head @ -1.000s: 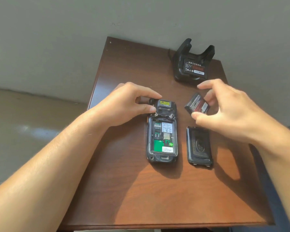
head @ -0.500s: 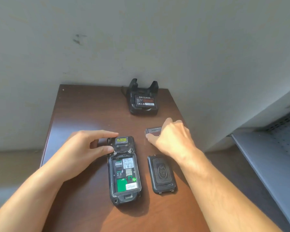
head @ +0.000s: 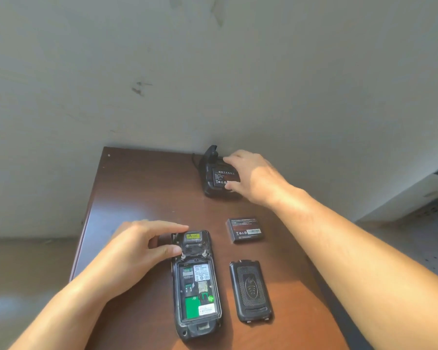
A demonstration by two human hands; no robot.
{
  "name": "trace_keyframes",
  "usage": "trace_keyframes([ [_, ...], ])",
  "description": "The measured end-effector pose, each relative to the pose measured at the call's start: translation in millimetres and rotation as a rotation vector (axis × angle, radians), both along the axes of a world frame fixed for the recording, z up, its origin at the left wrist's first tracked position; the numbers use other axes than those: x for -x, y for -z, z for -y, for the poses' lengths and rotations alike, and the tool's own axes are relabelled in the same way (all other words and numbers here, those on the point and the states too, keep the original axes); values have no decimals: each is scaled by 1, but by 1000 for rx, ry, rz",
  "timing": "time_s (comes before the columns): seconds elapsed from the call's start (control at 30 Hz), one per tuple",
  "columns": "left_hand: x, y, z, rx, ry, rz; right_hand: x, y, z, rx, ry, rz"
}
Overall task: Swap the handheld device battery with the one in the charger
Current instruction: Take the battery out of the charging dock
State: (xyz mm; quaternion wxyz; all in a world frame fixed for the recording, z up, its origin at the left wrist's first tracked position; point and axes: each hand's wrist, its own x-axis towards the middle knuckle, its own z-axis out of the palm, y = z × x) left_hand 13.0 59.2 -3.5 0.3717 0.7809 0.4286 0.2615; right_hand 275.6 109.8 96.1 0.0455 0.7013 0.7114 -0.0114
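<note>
The black handheld device [head: 196,286] lies face down on the brown table [head: 142,193], its battery bay bare with green board and labels showing. My left hand [head: 137,248] pinches the device's top end between thumb and fingers. A loose black battery [head: 244,229] lies flat to the right of the device's top, with nothing touching it. At the table's far edge the black charger [head: 209,170] holds a second battery [head: 221,176]. My right hand [head: 253,178] reaches over it, thumb at the battery's lower edge and fingers at its upper edge. That battery sits in the charger.
The device's black back cover [head: 250,290] lies beside the device on the right. A grey wall stands directly behind the charger. A grey perforated metal shelf [head: 435,210] stands to the right of the table.
My right hand put the loose battery down on the table, let go, and moved away to the charger battery. My left hand stayed on the device. The camera tilted up.
</note>
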Motion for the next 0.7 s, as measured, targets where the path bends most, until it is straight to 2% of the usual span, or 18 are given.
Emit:
trace_keyframes([
  [0.13,1,0,0,4,11,8,-1,4,-21,140,-56,152],
  [0.4,1,5,-1,0,-11,39,-4,10,-29,132,-106,174],
  [0.57,0,6,-1,-9,-5,19,-7,9,-29,120,-104,90],
  [0.7,0,7,-2,-25,5,-2,-11,12,-25,81,-65,-83],
])
